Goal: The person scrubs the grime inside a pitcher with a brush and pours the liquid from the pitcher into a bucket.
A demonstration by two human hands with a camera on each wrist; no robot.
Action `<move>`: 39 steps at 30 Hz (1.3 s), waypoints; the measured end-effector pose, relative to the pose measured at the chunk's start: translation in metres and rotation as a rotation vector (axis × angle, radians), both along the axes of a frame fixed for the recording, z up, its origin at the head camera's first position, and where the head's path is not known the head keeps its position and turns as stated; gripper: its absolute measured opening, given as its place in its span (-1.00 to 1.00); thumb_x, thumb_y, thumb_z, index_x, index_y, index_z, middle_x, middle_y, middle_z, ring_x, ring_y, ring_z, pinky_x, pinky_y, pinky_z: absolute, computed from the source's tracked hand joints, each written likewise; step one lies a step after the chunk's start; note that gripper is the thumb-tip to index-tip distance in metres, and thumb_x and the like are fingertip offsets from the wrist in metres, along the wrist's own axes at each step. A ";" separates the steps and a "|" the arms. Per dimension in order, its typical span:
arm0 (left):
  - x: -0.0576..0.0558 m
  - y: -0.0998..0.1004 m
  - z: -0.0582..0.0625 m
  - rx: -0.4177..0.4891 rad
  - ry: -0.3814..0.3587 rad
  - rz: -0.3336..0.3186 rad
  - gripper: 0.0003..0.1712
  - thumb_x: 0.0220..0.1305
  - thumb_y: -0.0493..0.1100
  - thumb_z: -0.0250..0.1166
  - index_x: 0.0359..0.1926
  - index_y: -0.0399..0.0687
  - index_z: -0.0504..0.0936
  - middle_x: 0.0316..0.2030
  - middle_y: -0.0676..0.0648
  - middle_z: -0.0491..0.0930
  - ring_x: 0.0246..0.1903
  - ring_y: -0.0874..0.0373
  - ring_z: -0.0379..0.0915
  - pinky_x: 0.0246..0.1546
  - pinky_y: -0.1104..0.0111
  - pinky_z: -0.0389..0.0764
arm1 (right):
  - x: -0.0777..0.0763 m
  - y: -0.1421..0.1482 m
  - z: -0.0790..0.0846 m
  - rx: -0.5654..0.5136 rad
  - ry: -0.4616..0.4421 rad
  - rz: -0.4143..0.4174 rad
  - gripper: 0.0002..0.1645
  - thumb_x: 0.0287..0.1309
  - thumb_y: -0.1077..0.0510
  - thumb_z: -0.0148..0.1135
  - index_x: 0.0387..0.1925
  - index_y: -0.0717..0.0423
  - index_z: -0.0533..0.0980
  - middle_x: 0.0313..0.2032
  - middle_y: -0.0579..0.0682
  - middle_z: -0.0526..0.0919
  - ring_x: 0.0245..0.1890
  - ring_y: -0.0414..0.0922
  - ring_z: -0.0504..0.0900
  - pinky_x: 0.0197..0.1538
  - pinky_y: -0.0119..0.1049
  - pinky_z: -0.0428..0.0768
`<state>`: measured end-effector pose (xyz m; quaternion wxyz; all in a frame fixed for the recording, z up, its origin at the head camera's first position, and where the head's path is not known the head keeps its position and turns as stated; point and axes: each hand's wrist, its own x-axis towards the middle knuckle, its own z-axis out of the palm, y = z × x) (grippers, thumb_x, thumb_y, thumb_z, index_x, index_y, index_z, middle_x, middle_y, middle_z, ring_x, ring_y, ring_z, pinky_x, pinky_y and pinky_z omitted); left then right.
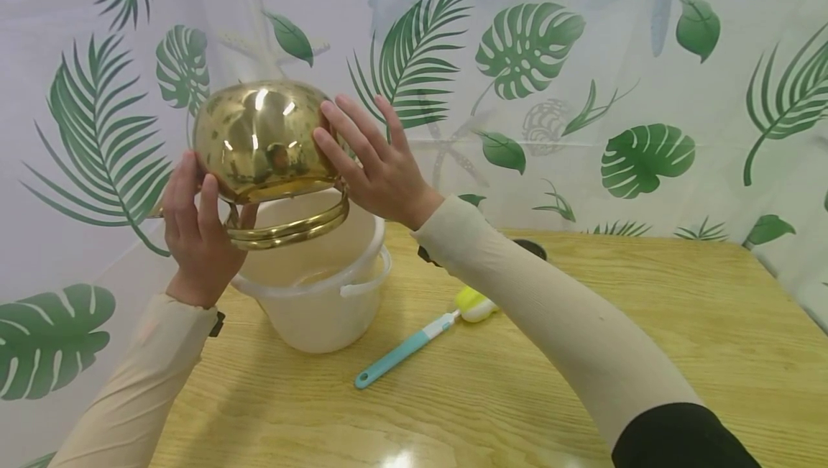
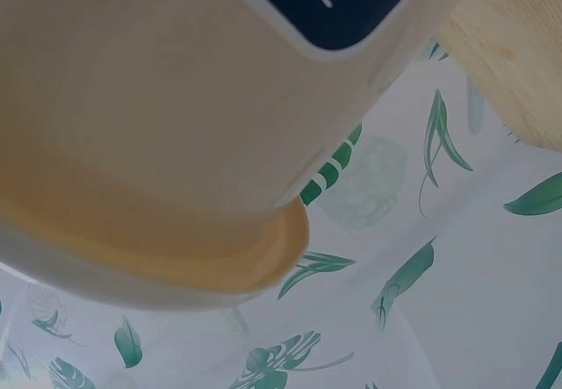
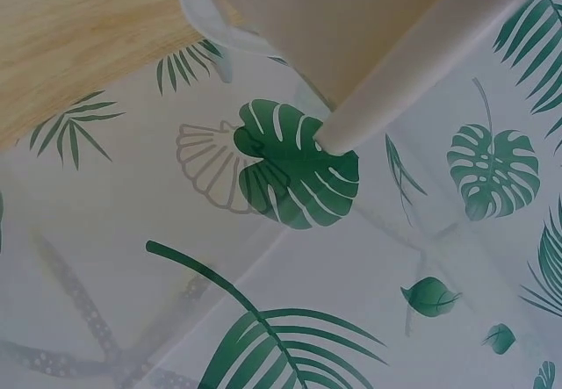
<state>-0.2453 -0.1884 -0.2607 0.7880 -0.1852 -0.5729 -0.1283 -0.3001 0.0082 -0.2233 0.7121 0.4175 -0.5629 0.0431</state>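
A shiny gold pot [image 1: 265,137] is held bottom-up and tilted above a white bucket [image 1: 317,317], its double-bar handle [image 1: 291,234] hanging below the rim. My left hand [image 1: 203,238] grips the pot's left side, with the thumb showing under the rim. On the opposite side, my right hand [image 1: 382,159] holds the pot with long fingers laid along its wall; that thumb is hidden. The left wrist view has a pale curved wall [image 2: 158,99] with a navy label [image 2: 334,3] close to the lens. Neither wrist view shows fingers or the pot.
A brush with a teal handle [image 1: 397,360] and yellow sponge head [image 1: 475,304] lies right of the bucket on the wooden table [image 1: 647,331]. Partly behind my right forearm is a dark round item [image 1: 533,247]. A leaf-print sheet [image 1: 582,80] hangs behind the table.
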 end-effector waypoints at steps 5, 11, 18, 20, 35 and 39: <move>0.001 0.001 0.000 0.001 -0.006 0.001 -0.30 0.03 -0.34 0.31 0.17 0.21 0.31 0.05 -0.20 0.49 0.04 -0.15 0.43 0.11 0.02 0.46 | 0.000 0.000 -0.001 0.001 -0.004 -0.001 -0.39 0.08 0.29 0.19 0.14 0.13 0.16 0.05 0.20 0.51 0.14 0.11 0.48 0.23 0.16 0.32; 0.000 0.000 -0.002 -0.001 -0.020 -0.001 -0.29 0.04 -0.31 0.31 0.20 0.24 0.29 0.07 -0.18 0.48 0.05 -0.14 0.42 0.13 0.03 0.45 | 0.000 0.000 -0.001 0.004 -0.010 -0.007 -0.39 0.08 0.29 0.19 0.14 0.13 0.16 0.06 0.20 0.50 0.15 0.11 0.48 0.27 0.15 0.28; 0.000 -0.001 -0.002 -0.009 -0.013 0.005 -0.32 0.05 -0.31 0.31 0.18 0.20 0.29 0.07 -0.19 0.48 0.04 -0.15 0.42 0.12 0.02 0.46 | 0.000 0.000 -0.002 0.005 -0.012 -0.006 -0.39 0.08 0.30 0.18 0.14 0.13 0.16 0.06 0.20 0.50 0.15 0.11 0.48 0.26 0.16 0.29; 0.000 -0.001 -0.002 -0.011 -0.010 0.004 -0.32 0.04 -0.31 0.31 0.17 0.19 0.30 0.07 -0.19 0.48 0.04 -0.15 0.42 0.11 0.02 0.46 | -0.001 0.000 -0.002 0.004 -0.013 -0.004 -0.39 0.07 0.31 0.18 0.14 0.13 0.16 0.06 0.20 0.50 0.15 0.11 0.48 0.26 0.16 0.30; -0.003 0.000 -0.002 -0.016 0.036 -0.025 -0.28 0.00 -0.39 0.30 0.17 0.20 0.32 0.07 -0.17 0.47 0.05 -0.13 0.42 0.06 0.04 0.50 | -0.002 0.001 -0.005 -0.027 0.009 0.030 -0.37 0.02 0.33 0.22 0.11 0.11 0.17 0.03 0.19 0.51 0.13 0.10 0.50 0.23 0.18 0.32; -0.006 -0.001 -0.004 -0.011 0.057 -0.040 -0.26 -0.04 -0.41 0.29 0.16 0.22 0.34 0.07 -0.16 0.48 0.05 -0.12 0.42 0.04 0.05 0.51 | -0.003 0.001 -0.005 -0.030 0.020 0.033 -0.35 0.01 0.33 0.23 0.12 0.09 0.18 0.03 0.17 0.52 0.13 0.09 0.51 0.22 0.20 0.30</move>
